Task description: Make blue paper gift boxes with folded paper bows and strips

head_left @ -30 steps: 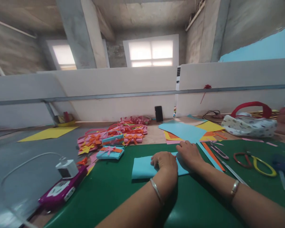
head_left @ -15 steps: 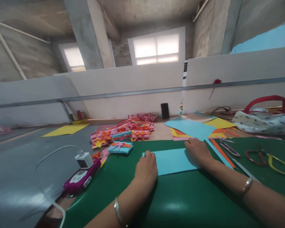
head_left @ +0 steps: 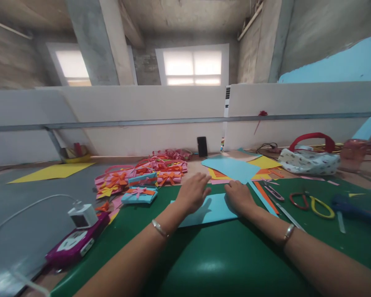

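Observation:
A light blue sheet of paper [head_left: 212,210] lies on the green cutting mat [head_left: 222,255] in front of me. My left hand [head_left: 193,192] hovers over its far left part, fingers stretched out and a little spread, casting a shadow on the sheet. My right hand [head_left: 239,197] rests on the sheet's right end with its fingers curled down onto the paper. Both wrists wear thin metal bangles.
A heap of pink, orange and blue paper gift boxes [head_left: 142,179] lies to the left. Loose coloured sheets [head_left: 235,169], a craft knife [head_left: 273,193], a ruler [head_left: 289,218] and scissors [head_left: 312,203] are to the right. A purple power strip [head_left: 76,241] sits at the left; a patterned bag [head_left: 309,161] far right.
My left hand has lifted off the sheet's left edge and moved up and right over its far side, fingers now stretched. The right hand stays on the right end. The view has shifted.

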The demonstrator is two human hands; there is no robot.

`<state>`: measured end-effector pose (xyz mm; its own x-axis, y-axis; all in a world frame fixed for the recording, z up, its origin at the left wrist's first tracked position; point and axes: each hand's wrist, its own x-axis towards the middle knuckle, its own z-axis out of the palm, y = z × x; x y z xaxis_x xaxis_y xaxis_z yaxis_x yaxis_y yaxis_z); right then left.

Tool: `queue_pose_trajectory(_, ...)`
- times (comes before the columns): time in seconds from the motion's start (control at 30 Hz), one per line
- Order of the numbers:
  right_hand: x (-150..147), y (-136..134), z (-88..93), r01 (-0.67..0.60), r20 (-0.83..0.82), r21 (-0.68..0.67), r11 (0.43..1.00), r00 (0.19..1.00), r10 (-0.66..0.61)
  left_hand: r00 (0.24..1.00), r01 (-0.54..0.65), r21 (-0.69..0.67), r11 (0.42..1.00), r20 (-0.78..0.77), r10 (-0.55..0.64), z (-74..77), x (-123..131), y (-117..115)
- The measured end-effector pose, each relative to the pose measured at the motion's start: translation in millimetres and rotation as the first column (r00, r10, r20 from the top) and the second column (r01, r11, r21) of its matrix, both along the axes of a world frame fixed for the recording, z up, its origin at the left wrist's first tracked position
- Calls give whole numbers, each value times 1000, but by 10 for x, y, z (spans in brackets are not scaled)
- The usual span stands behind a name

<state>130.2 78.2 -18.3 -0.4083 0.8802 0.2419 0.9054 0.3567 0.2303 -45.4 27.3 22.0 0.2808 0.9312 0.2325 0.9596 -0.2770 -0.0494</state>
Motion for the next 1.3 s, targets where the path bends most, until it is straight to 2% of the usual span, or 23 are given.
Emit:
queue_pose_trajectory(0.07, 18, 21, -2, 9, -9, -1, 1000, 1000, -9, 998, 62, -94, 994, 18, -60, -231, -44, 2)
queue_pose_trajectory(0.13, 55, 53, 43, 11, -24, -9, 1000, 1000, -11, 997, 63, -147, 987, 43, -57, -429, -111, -14)
queue_pose_trajectory(0.2, 82, 62, 146, 22, -46, -4, 1000, 999, -22, 996, 63, -165, 984, 65, -53, -540, -160, -20)
queue_pose_trajectory(0.3, -10, -50, 332, 23, -80, 32, 999, 997, -21, 995, 67, -170, 983, 85, -53, -564, -175, -9)
queue_pose_trajectory(0.37, -190, -214, 389, -52, -83, 35, 998, 995, 55, 995, 69, -169, 983, 90, -54, -544, -164, -3)
queue_pose_trajectory(0.47, -497, -465, 303, -161, -78, -18, 987, 984, 159, 994, 76, -170, 983, 87, -62, -527, -157, -6)
queue_pose_trajectory(0.53, -581, -537, 182, -123, -73, -60, 991, 990, 119, 994, 79, -172, 982, 86, -65, -530, -162, -6)
queue_pose_trajectory(0.6, -497, -514, 73, -41, -50, -95, 995, 998, 36, 994, 80, -175, 981, 90, -65, -536, -168, -1)
queue_pose_trajectory(0.7, -128, -389, 0, 107, 12, -126, 986, 994, -106, 993, 84, -182, 980, 101, -66, -538, -169, 6)
queue_pose_trajectory(0.8, 284, -286, 38, 211, 75, -129, 969, 976, -203, 991, 87, -192, 978, 121, -64, -525, -162, 5)
queue_pose_trajectory(0.87, 483, -271, 116, 222, 106, -109, 969, 972, -211, 989, 86, -197, 977, 138, -59, -510, -156, 1)
queue_pose_trajectory(0.93, 600, -305, 220, 169, 130, -92, 981, 979, -156, 986, 87, -201, 976, 159, -55, -496, -151, -3)
queue_pose_trajectory(1.03, 638, -424, 343, -47, 146, -119, 992, 987, 64, 979, 97, -211, 973, 194, -56, -494, -146, -6)
queue_pose_trajectory(1.13, 569, -537, 335, -274, 129, -171, 946, 946, 297, 968, 116, -224, 968, 243, -59, -509, -156, 8)
queue_pose_trajectory(1.23, 485, -538, 288, -368, 87, -165, 915, 919, 385, 945, 157, -248, 956, 320, -73, -479, -204, 31)
queue_pose_trajectory(1.3, 444, -465, 346, -393, 28, -124, 911, 916, 399, 917, 184, -250, 951, 391, -74, -389, -259, 29)
